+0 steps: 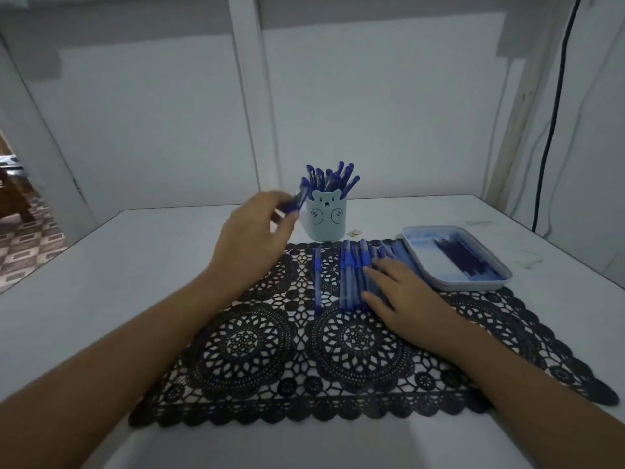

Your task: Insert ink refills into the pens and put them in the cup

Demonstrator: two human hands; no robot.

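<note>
White table (pixel 101 299), black lacy openwork mat (pixel 257 343) on top. The plastic tray (pixel 473 284) on the right held dark refills (pixel 463 258), too smeary to count. The bear-faced cup (pixel 326 220) was stuffed with blue pens (pixel 329 179). Left hand (pixel 252 231) pinched a motion-blurred pen (pixel 294 203) just beside the cup. Right hand (pixel 402 296) lay flat, fingers straight, hiding part of the pen row (pixel 351 275).

Home; lace mat (pixel 257 343); tiled floor (pixel 30 245)

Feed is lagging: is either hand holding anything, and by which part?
Left hand pinches a blurred blue pen, apparently near its lower end, beside the bear cup. Right hand rests flat on the loose pens, gripping none.
</note>
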